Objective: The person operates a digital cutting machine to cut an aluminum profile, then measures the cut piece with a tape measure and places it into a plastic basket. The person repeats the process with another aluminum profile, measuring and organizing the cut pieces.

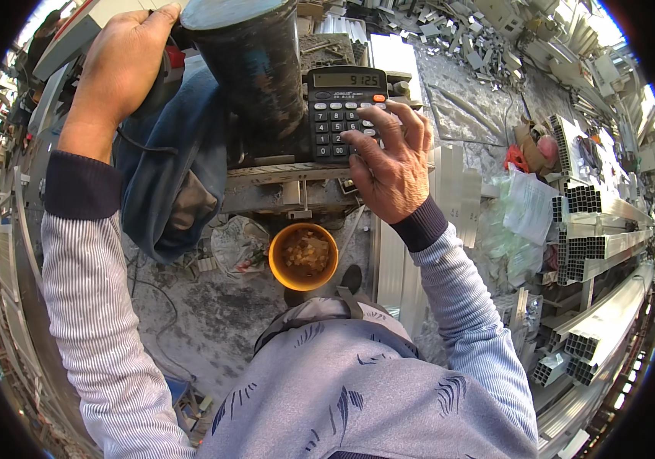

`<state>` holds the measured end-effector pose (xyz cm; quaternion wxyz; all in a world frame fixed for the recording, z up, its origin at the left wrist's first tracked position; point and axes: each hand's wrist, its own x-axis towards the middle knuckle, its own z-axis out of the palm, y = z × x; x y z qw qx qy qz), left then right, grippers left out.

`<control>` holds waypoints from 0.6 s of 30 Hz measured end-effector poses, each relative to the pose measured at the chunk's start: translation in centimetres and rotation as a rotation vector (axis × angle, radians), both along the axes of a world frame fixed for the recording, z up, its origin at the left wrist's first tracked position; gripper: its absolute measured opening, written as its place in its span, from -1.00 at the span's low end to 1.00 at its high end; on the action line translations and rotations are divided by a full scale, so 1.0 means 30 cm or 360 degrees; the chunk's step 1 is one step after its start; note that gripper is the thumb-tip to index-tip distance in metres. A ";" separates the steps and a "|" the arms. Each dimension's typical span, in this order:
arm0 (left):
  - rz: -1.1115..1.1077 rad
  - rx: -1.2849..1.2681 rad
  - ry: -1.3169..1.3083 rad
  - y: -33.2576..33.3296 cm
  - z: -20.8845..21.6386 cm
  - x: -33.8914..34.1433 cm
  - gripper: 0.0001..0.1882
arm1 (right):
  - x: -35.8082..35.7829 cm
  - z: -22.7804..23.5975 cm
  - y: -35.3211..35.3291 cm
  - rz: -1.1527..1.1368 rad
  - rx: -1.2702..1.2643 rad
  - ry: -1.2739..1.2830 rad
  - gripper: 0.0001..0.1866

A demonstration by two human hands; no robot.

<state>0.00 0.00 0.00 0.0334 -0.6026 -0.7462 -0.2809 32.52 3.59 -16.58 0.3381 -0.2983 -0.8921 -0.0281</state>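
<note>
Now | calculator [342, 111], near bench edge [262, 174]: figure [347, 80] shown | our right hand [394, 157]: spread over keys [329, 139] | left hand [118, 67]: grip unclear | keying remaining: can't tell

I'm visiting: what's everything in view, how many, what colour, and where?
Calculator: one, black, top centre.
Cylinder: one, dark, pale-blue top, left of calculator.
Cloth: one, blue, left of cylinder.
Bucket: one, yellow, below calculator.
Metal tubes: many, silver, right.
Metal offcuts: many, pale, upper right.
Plastic sheeting: count unclear, clear, right.
Garment: one, greyish, bottom centre.
Sleeves: two, pale striped, lower left and right.
Left hand: one, bare, by cylinder's rim.
Right hand: one, bare, at calculator's keys.
</note>
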 end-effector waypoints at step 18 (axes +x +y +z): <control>-0.0114 0.0077 -0.0015 0.004 -0.018 -0.016 -0.43 | -0.007 0.016 -0.007 -0.0146 0.0049 0.0100 -0.72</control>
